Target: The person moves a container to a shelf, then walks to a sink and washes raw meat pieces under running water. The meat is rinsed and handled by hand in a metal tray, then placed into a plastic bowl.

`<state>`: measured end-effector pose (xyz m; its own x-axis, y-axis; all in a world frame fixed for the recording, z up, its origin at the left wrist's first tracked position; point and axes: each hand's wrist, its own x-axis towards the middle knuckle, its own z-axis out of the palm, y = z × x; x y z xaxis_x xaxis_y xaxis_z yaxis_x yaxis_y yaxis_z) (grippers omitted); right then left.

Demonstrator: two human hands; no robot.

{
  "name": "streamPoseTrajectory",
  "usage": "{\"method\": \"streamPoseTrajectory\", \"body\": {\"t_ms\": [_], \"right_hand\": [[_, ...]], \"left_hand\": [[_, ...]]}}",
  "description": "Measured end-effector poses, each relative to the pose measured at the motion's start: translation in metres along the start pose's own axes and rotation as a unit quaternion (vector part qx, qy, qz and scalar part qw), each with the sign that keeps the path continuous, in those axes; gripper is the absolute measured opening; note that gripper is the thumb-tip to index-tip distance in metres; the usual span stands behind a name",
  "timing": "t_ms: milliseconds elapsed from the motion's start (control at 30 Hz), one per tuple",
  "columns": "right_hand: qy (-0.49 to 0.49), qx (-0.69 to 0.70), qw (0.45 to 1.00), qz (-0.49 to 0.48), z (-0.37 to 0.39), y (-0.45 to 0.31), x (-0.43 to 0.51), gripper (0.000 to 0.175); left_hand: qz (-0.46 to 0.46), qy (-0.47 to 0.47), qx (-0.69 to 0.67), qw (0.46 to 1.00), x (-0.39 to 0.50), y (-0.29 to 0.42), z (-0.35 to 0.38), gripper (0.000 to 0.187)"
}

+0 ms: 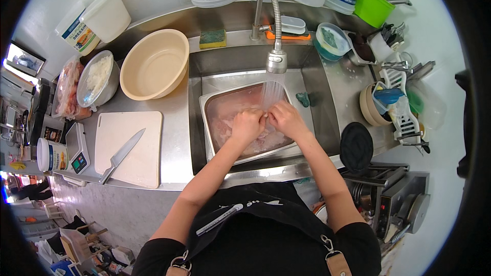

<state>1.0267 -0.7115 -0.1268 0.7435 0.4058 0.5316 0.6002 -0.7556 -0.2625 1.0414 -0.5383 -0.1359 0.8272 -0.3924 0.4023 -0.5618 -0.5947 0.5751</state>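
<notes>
In the sink (241,58), a steel tray (207,113) holds cloudy pinkish water with raw meat (226,126) in it. My left hand (248,123) and my right hand (284,119) meet above the tray, fingers curled inward. Between the fingertips they pinch a small pale piece of raw meat (265,115), mostly covered by the fingers. Water sprays from the faucet head (276,62) just beyond my right hand, down into the tray.
To the left are a cutting board (130,138) with a chef's knife (124,153), a beige basin (155,65), a bowl of white food (98,78), bagged meat (69,84) and a digital scale (78,147). A sponge (213,39) lies behind the sink; a dish rack (404,119) stands right.
</notes>
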Motion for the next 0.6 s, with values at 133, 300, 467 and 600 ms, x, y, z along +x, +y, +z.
{"method": "streamPoseTrajectory", "body": {"t_ms": [133, 300, 467, 600], "right_hand": [[0.037, 0.010, 0.996, 0.077, -0.003, 0.008, -0.005, 0.013], [0.027, 0.102, 0.993, 0.047, -0.007, -0.014, 0.000, 0.010], [0.033, 0.064, 0.997, 0.018, -0.006, -0.013, 0.000, 0.013], [0.007, 0.044, 0.999, 0.009, -0.008, -0.012, 0.003, 0.013]], "left_hand": [[-0.019, 0.000, -0.006, 1.000, 0.000, 0.000, -0.003, 0.015], [-0.039, -0.009, 0.004, 0.999, 0.001, 0.001, -0.006, 0.018], [-0.047, -0.018, 0.006, 0.999, 0.001, 0.003, -0.002, 0.015], [-0.040, -0.025, 0.007, 0.999, 0.001, 0.004, -0.001, 0.015]]}}
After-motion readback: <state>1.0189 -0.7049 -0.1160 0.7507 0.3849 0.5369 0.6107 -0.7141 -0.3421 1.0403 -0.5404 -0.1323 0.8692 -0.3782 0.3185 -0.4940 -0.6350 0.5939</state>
